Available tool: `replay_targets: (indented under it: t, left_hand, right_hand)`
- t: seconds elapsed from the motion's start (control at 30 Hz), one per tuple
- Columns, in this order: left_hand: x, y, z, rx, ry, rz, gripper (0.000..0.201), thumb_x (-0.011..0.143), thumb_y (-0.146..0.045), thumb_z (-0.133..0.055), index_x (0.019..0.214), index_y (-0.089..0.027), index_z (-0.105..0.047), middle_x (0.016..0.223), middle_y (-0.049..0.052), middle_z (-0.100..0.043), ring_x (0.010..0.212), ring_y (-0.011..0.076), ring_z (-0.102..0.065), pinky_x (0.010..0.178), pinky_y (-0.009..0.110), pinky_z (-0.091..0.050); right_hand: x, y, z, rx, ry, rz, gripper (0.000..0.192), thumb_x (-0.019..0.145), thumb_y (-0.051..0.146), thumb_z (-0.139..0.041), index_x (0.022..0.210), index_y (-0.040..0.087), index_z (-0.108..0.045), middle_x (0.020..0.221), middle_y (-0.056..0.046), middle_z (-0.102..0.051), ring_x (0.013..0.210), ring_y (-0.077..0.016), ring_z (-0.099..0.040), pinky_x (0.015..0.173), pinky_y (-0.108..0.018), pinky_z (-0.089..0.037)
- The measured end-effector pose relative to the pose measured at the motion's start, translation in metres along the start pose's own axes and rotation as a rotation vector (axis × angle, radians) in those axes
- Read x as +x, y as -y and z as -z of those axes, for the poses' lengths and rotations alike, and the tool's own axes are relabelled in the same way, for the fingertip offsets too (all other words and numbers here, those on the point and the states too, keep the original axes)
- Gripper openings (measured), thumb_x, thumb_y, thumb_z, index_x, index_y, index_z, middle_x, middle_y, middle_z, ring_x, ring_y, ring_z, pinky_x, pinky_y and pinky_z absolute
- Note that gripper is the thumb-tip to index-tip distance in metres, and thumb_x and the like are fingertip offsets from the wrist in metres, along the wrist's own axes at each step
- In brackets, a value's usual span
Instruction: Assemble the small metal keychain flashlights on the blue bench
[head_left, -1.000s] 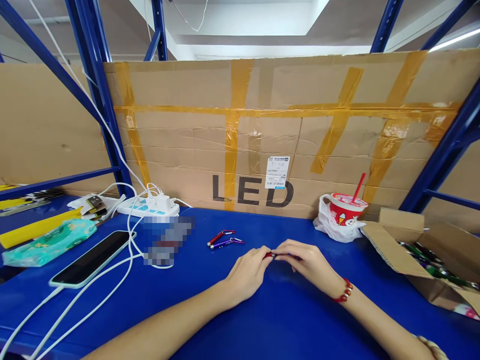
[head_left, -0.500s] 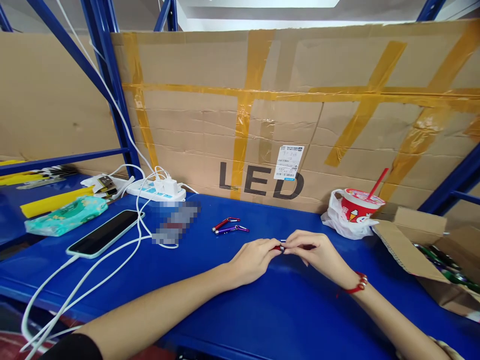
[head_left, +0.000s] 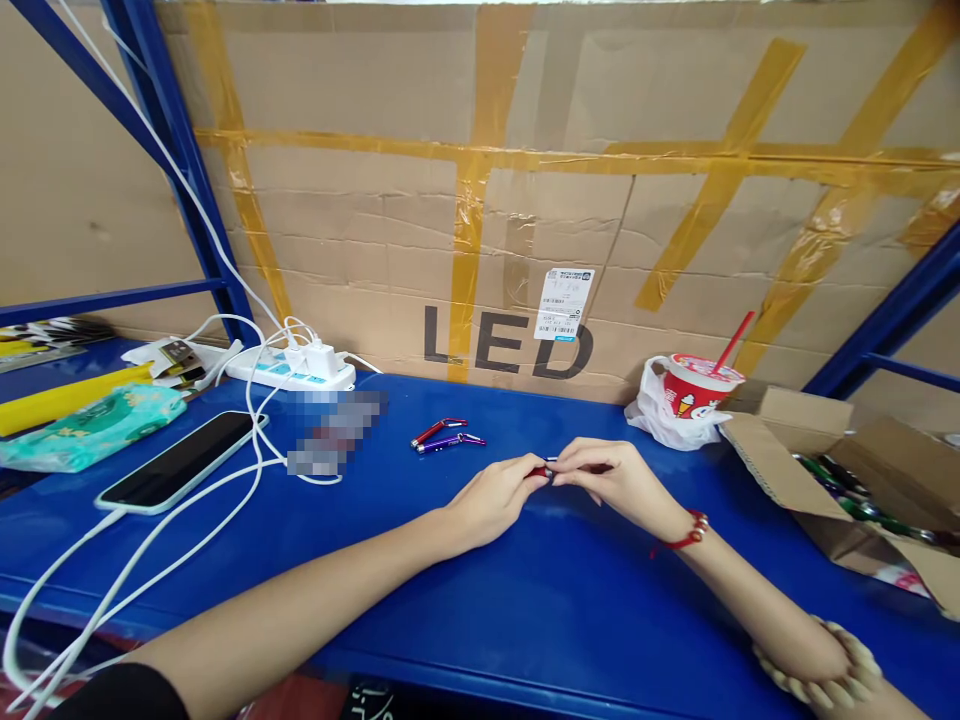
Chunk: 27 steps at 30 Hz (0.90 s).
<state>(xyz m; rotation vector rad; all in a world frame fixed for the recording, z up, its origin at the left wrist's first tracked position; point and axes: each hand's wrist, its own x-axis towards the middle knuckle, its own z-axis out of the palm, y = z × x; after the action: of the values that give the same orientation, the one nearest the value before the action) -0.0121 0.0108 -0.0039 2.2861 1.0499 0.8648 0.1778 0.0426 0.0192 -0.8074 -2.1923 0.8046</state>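
Observation:
My left hand (head_left: 499, 500) is closed around a small red metal flashlight (head_left: 538, 472), mostly hidden by the fingers; only a bit of red and a silvery end show. At that end my right hand (head_left: 611, 478) is closed in a pinch, its fingertips meeting those of the left. Whatever small part lies between the right fingertips is too hidden to name. Beyond the hands, a red keychain flashlight (head_left: 430, 433) and a purple keychain flashlight (head_left: 437, 444) lie side by side on the blue table (head_left: 585, 610), each with a clip at its end.
A red cup (head_left: 694, 385) with a straw stands in a white bag at the back right. Beside it is an open cardboard box (head_left: 832, 540) of small items. On the left are a phone (head_left: 184, 460), white cables, a power strip (head_left: 292, 370) and a tissue pack (head_left: 94, 425).
The camera view has tilted down and shifted slightly, so everything appears a little higher and further left. Both hands keep nearly the same pose, fingertips together at the red flashlight.

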Motion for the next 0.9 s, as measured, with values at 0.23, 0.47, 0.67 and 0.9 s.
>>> replay_targets:
  t: [0.23,0.47,0.67,0.9]
  left_hand:
    - [-0.0004,0.0045,-0.0014,0.034,0.030,-0.079,0.023,0.091,-0.023,-0.033,0.097,-0.018,-0.056,0.090,0.001,-0.061,0.080,0.0127,-0.056,0.070,0.020,-0.040]
    - [-0.0009,0.0039,0.0008,0.019,0.104,-0.099,0.025,0.090,-0.023,-0.036,0.100,-0.018,-0.059,0.087,0.002,-0.063,0.074,0.0128,-0.057,0.069,0.020,-0.041]
    - [-0.0005,0.0063,0.0003,0.032,0.082,-0.093,0.026,0.088,-0.023,-0.038,0.099,-0.019,-0.061,0.095,0.003,-0.064,0.083,0.0144,-0.058,0.077,0.022,-0.041]
    - [-0.0007,0.0064,0.0004,0.041,0.022,-0.083,0.024,0.089,-0.024,-0.038,0.096,-0.020,-0.060,0.093,0.002,-0.063,0.080,0.0133,-0.057,0.073,0.020,-0.041]
  right_hand:
    - [-0.0003,-0.0001,-0.0007,0.011,0.024,0.019,0.025,0.071,0.041,-0.064,0.066,0.017,-0.069,0.072,-0.003,-0.061,0.044,-0.0062,-0.048,0.037,-0.019,-0.039]
    - [0.0007,-0.0020,-0.0019,-0.031,0.018,0.062,0.025,0.064,0.040,-0.070,0.058,0.017,-0.067,0.066,-0.002,-0.059,0.056,-0.0103,-0.052,0.048,-0.022,-0.041]
    - [0.0015,-0.0043,-0.0053,0.000,0.017,-0.007,0.028,0.062,0.043,-0.071,0.058,0.016,-0.065,0.066,-0.002,-0.059,0.059,-0.0113,-0.053,0.049,-0.023,-0.041]
    - [0.0023,-0.0045,-0.0075,-0.036,-0.029,-0.055,0.032,0.064,0.047,-0.067,0.061,0.015,-0.065,0.066,-0.002,-0.059,0.050,-0.0079,-0.046,0.044,-0.022,-0.036]
